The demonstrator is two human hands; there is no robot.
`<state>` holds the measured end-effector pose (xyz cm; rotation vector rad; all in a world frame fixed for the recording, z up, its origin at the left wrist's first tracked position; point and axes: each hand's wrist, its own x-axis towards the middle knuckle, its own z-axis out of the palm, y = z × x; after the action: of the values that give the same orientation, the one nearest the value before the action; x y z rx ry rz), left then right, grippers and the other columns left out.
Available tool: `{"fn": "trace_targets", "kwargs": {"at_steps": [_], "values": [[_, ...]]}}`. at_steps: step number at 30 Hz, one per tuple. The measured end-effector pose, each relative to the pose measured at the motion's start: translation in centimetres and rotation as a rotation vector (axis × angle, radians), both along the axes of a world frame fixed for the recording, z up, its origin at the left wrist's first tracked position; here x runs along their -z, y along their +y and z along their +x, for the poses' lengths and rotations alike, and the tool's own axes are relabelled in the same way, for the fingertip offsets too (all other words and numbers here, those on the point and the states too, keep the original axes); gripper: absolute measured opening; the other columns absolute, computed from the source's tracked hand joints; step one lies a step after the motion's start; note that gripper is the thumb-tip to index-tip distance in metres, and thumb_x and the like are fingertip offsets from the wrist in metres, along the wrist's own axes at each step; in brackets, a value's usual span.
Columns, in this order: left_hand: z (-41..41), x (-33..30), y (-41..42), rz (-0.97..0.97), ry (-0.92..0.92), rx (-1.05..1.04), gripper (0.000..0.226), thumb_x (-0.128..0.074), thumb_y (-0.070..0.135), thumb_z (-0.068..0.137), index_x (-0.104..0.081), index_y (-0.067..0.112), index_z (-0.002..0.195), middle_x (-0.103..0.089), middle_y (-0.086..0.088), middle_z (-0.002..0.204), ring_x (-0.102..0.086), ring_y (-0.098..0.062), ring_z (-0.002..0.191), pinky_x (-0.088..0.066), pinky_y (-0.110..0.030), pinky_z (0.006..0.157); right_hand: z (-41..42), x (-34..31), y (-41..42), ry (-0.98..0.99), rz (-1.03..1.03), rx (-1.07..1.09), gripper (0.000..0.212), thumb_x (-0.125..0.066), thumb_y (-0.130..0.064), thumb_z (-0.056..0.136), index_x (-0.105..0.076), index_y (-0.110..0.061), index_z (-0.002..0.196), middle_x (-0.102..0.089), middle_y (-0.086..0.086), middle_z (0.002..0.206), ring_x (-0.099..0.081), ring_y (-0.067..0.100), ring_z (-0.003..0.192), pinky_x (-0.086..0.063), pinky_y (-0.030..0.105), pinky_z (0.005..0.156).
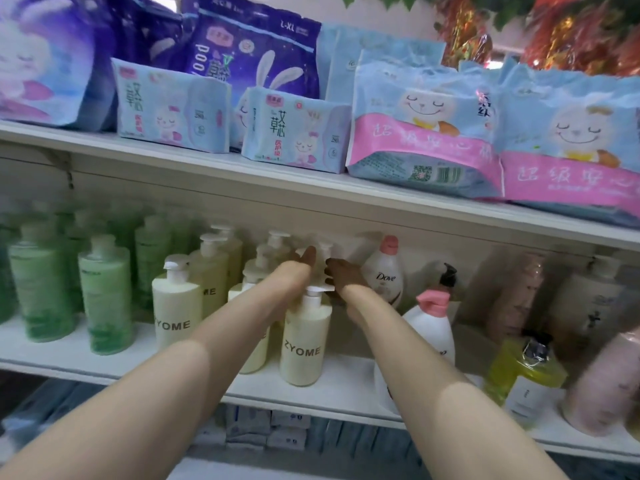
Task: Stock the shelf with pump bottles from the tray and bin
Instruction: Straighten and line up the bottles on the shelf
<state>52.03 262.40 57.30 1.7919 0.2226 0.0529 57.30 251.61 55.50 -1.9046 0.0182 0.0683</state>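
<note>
Both arms reach deep into the middle shelf (104,355) at frame centre. Left hand (298,268) and right hand (343,275) flank a pale pump bottle (323,252) at the back, behind the front ZYOME bottle (304,344); fingers hidden, grip can't be told.

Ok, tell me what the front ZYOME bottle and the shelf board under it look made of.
ZYOME bottle: likely plastic, opaque cream, smooth with a soft sheen, and a white moulded pump on top. Shelf board: white, smooth and flat with a thin edge; probably painted metal or laminate, cannot tell which.
</note>
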Motion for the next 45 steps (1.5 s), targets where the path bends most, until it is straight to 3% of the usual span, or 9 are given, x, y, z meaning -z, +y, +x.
{"fn": "trace_targets", "kwargs": {"at_steps": [5,10,14,16,22,34,39,42,45], "values": [[0.2,-0.2,-0.7,0.073,0.074,-0.05,0.071,-0.027,0.063,0.096,-0.046,0.01,0.141,-0.049,-0.014,0.142,-0.048,-0.032,0.127,-0.037,-0.039,0.107,0.9,1.0,0.2,0.111,0.211,-0.041,0.028,-0.04,-0.027,0.102,-0.063,-0.01,0.103,-0.062,0.019,0.126,-0.059,0.035,0.118,-0.051,0.042,0.098],[0.3,-0.2,-1.2,0.14,0.088,-0.059,0.066,-0.024,0.057,0.1,-0.041,0.01,0.143,-0.047,-0.015,0.144,-0.047,-0.032,0.127,-0.038,-0.038,0.103,1.2,1.6,0.3,0.151,0.316,-0.064,0.041,-0.04,-0.036,0.104,-0.058,-0.009,0.129,-0.063,0.012,0.127,-0.06,0.03,0.117,-0.05,0.041,0.103],[0.1,0.1,-0.8,0.123,0.077,-0.049,0.065,-0.026,0.056,0.1,-0.045,0.008,0.141,-0.05,-0.017,0.14,-0.051,-0.033,0.123,-0.039,-0.037,0.105,0.7,1.4,0.0,0.169,0.368,-0.057,0.036,-0.038,-0.033,0.105,-0.06,-0.008,0.118,-0.066,0.01,0.108,-0.063,0.03,0.113,-0.052,0.035,0.094],[0.0,0.2,-0.7,0.121,0.07,-0.041,0.065,-0.027,0.054,0.101,-0.043,0.007,0.142,-0.047,-0.018,0.143,-0.048,-0.033,0.127,-0.036,-0.038,0.108,0.6,1.6,-0.2,0.161,0.389,-0.034,0.037,-0.038,-0.034,0.105,-0.058,-0.008,0.121,-0.064,0.011,0.118,-0.061,0.029,0.116,-0.053,0.033,0.092],[-0.7,0.1,-0.9,0.148,0.037,-0.02,0.064,-0.028,0.052,0.102,-0.043,0.003,0.141,-0.043,-0.017,0.146,-0.042,-0.032,0.132,-0.033,-0.036,0.106,0.2,1.8,-1.5,0.12,0.359,0.056,0.04,-0.04,-0.037,0.104,-0.062,-0.007,0.119,-0.061,0.017,0.129,-0.064,0.031,0.101,-0.054,0.039,0.095],[-1.1,1.6,0.0,0.142,-0.005,-0.008,0.067,-0.032,0.058,0.098,-0.049,0.005,0.136,-0.055,-0.014,0.132,-0.054,-0.031,0.114,-0.043,-0.04,0.101,-1.7,2.7,-1.2,0.055,0.397,0.037,0.032,-0.037,-0.034,0.104,-0.064,-0.017,0.102,-0.069,0.007,0.098,-0.062,0.024,0.091,-0.05,0.035,0.083],[-2.9,2.7,-0.2,0.013,-0.085,-0.028,0.053,-0.026,0.041,0.102,-0.047,0.004,0.134,-0.054,-0.012,0.132,-0.05,-0.03,0.119,-0.038,-0.041,0.104,-3.9,4.2,-0.8,0.064,0.367,0.138,0.028,-0.04,-0.026,0.101,-0.063,-0.015,0.091,-0.066,0.006,0.087,-0.06,0.02,0.074,-0.05,0.033,0.068],[-4.8,5.0,-0.1,-0.063,-0.156,0.035,0.072,-0.019,0.062,0.097,-0.039,0.011,0.144,-0.043,-0.006,0.146,-0.041,-0.025,0.133,-0.032,-0.043,0.111,-5.8,6.2,-0.8,0.065,0.321,0.13,0.036,-0.036,-0.031,0.102,-0.058,-0.011,0.122,-0.066,0.01,0.116,-0.064,0.027,0.103,-0.054,0.047,0.094],[-6.8,8.0,0.1,-0.091,-0.27,0.054,0.092,-0.019,0.082,0.082,-0.029,0.021,0.15,-0.035,0.001,0.154,-0.034,-0.018,0.139,-0.028,-0.044,0.116,-8.0,8.2,-0.7,-0.013,0.27,0.081,0.04,-0.036,-0.039,0.102,-0.06,-0.021,0.129,-0.065,0.004,0.127,-0.061,0.022,0.114,-0.048,0.048,0.104]]}}
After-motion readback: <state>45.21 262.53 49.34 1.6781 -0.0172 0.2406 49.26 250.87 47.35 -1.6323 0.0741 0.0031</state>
